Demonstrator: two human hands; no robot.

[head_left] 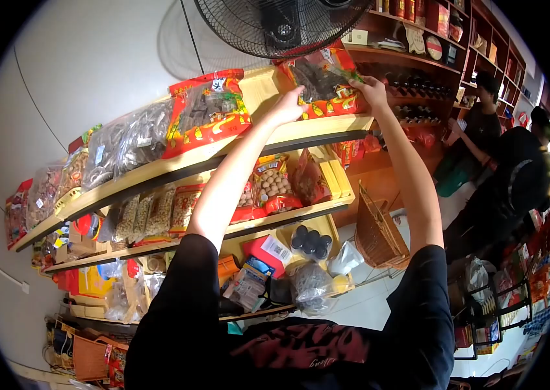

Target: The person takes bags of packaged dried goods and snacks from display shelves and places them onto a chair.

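Note:
Both my arms reach up to the right end of the top wooden shelf [275, 136]. A red printed bag of dark dried food [317, 81], with a clear window, leans there; I cannot make out the exact food. My left hand [288, 107] grips the bag's lower left side, fingers curled against it. At the right edge, my right hand [371, 93] pinches the bag. Left of a bare stretch of shelf stands a similar red bag [206, 110]. Farther left are clear bags of dark dried goods [141, 136].
A black fan [281, 29] hangs close above the bag. Lower tiers hold a bag of round walnut-like nuts [273, 185] and dark-lidded jars [310, 242]. A wicker basket [379, 234] stands at right. Two people [483, 130] are beyond, near wall shelves [418, 49].

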